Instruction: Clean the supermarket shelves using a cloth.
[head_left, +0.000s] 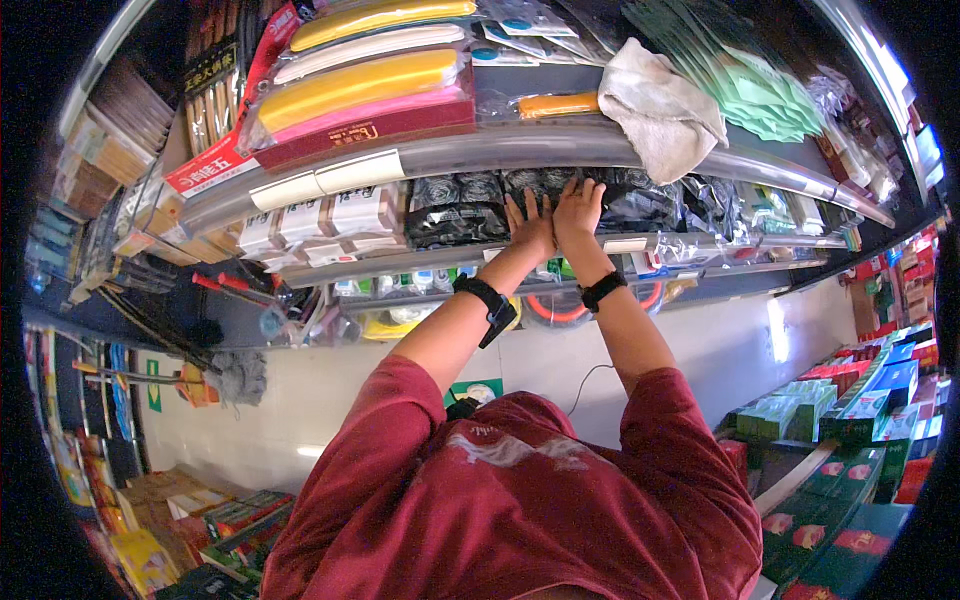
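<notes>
Black plastic-wrapped packs (456, 211) stand in a row on a store shelf. My left hand (531, 223) rests with spread fingers against the packs in the middle of that row. Close beside it, my right hand (578, 208) lies on the packs too, its fingertips reaching under the shelf edge above. Neither hand is closed around anything. A crumpled grey-white cloth (660, 112) hangs over the upper shelf's front rail, above and to the right of my hands. An orange packaged item (559, 105) lies left of the cloth.
White boxed packs (364, 211) stand left of the black ones. Yellow and pink packaged goods (360, 90) fill a box on the upper shelf, with green bags (772, 97) at right. Lower shelf rails (405, 266) run below my wrists. Stacked boxes (817, 517) stand at lower right.
</notes>
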